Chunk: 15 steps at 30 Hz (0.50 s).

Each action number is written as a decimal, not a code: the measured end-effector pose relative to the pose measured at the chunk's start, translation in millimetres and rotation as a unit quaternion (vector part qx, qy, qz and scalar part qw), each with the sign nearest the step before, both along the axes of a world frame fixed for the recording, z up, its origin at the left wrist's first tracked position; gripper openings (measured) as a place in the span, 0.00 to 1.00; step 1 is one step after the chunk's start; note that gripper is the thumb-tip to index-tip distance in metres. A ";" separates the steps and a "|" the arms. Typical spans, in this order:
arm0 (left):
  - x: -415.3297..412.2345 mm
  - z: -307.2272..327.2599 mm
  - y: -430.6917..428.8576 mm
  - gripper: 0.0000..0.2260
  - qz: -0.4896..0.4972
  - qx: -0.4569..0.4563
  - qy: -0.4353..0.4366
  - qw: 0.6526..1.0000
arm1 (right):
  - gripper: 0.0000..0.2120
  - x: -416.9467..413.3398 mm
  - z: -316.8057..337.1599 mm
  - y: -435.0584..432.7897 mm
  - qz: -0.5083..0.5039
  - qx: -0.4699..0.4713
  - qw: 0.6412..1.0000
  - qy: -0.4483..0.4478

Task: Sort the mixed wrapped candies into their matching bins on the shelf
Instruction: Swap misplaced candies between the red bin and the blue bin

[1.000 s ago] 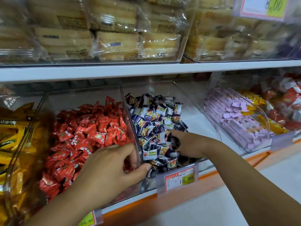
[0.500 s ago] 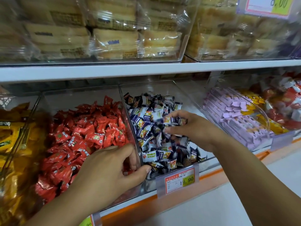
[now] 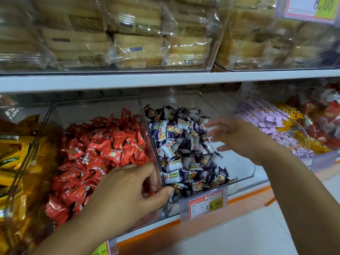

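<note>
The left hand [image 3: 128,192] grips the clear bin wall [image 3: 146,126]; red candies [image 3: 103,150] lie left of the grip, navy-white candies [image 3: 180,144] right, by the spread-fingered right hand [image 3: 233,135].

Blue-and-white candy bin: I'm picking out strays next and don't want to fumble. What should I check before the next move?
1. Right hand empty: ok, fingers spread above the blue-and-white candies, though blurred.
2. Left hand steadying: ok, it grips the clear divider wall.
3. Strays atop the blue-and-white pile: ok, none visible.
4. Strays among the red candies: ok, none visible on top.
5. Strays buried deeper: cannot tell.
</note>
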<state>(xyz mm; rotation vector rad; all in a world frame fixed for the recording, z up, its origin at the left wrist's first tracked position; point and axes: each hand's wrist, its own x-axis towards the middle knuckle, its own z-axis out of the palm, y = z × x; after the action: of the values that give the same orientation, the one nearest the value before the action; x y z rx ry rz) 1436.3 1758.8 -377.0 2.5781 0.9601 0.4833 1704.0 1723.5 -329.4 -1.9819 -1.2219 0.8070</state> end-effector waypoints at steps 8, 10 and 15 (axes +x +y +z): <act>-0.8 1.0 -2.2 0.22 -0.003 0.007 -0.020 1.000 | 0.27 -11.9 -28.4 2.1 0.113 -0.256 0.954 -0.103; -0.7 0.0 -1.6 0.23 0.000 0.005 -0.016 1.000 | 0.34 -12.7 -35.3 5.3 0.121 -0.257 0.954 -0.091; 0.1 -0.8 0.1 0.24 0.009 0.007 -0.004 1.000 | 0.37 -10.0 -44.0 3.5 0.135 -0.226 0.964 -0.027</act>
<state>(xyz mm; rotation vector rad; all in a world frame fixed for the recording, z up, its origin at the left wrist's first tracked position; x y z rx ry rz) 1436.4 1759.0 -377.7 2.5806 0.9816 0.5057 1694.1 1727.0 -373.3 -2.2288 -1.4613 1.2693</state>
